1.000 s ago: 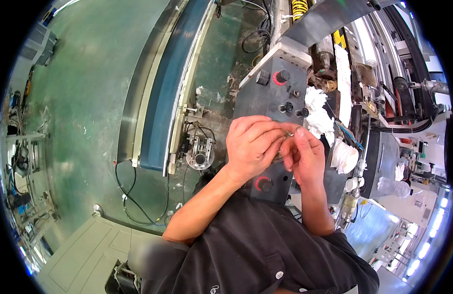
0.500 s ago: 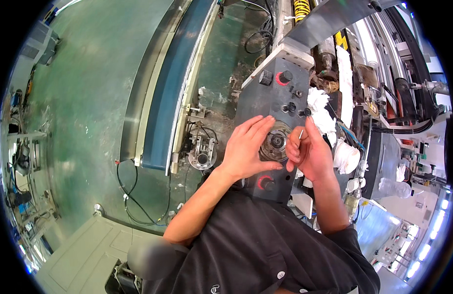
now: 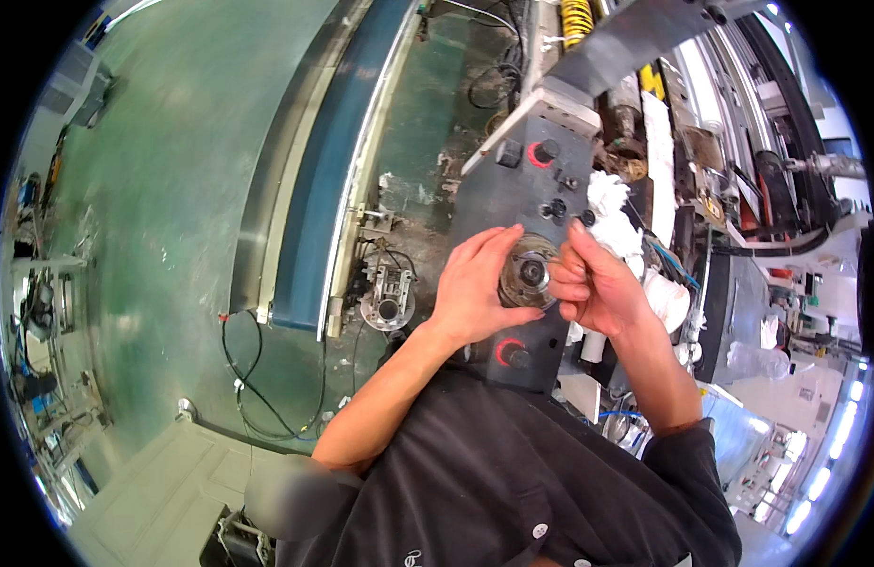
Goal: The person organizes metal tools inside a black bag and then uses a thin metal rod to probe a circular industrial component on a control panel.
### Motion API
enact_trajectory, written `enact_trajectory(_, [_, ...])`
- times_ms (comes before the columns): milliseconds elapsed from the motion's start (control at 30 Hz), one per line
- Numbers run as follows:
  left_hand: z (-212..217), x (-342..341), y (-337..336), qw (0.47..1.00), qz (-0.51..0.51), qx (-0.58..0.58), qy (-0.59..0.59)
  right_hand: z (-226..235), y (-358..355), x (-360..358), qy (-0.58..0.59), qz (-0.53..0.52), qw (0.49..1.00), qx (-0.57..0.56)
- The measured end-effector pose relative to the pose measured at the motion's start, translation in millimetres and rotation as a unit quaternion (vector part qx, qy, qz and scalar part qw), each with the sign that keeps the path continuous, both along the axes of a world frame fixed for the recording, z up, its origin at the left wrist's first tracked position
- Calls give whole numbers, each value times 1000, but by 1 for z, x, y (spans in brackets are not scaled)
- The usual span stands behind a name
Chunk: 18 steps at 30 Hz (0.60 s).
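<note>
A round metal flange (image 3: 529,274) with a dark centre sits on the dark grey machine panel (image 3: 553,248). My left hand (image 3: 470,291) spans its left side, fingers at the upper rim and thumb at the lower one. To the flange's right, my right hand (image 3: 598,286) is closed, thumb raised and fingers curled toward the flange. Whatever lies in those fingers is hidden now; a thin metal piece showed there earlier. Above the flange are a black knob with a red ring (image 3: 546,153) and smaller black fittings; another red-ringed knob (image 3: 514,353) is below it.
A blue conveyor belt (image 3: 324,189) runs along the left. Beside it stands a small metal fixture (image 3: 390,300) with cables. White rags (image 3: 615,213) lie right of the panel, near rollers and hoses. A grey metal bar (image 3: 635,42) crosses overhead. A pale panel (image 3: 154,501) is lower left.
My right thumb and fingers have shifted slightly left and curled further; the thin metal piece has gone from sight. The left hand stays at the flange. The view has shifted slightly.
</note>
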<state>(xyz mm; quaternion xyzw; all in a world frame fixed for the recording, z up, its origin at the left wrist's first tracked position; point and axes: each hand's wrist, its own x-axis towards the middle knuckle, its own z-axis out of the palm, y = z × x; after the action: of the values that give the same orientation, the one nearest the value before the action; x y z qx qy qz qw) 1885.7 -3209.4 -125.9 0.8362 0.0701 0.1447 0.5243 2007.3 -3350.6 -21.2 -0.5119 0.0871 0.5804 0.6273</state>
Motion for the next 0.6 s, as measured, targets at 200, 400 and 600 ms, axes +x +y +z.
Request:
enact_trajectory(200, [-8, 0, 4, 1000, 7, 6, -20, 15, 19, 9, -36, 57, 995, -72])
enact_trajectory(400, [-6, -1, -1, 1000, 3, 3, 0, 23, 22, 5, -43, 48, 993, -101])
enact_trajectory(600, [-7, -2, -2, 1000, 11, 7, -16, 19, 18, -1, -140, 82, 980, -116])
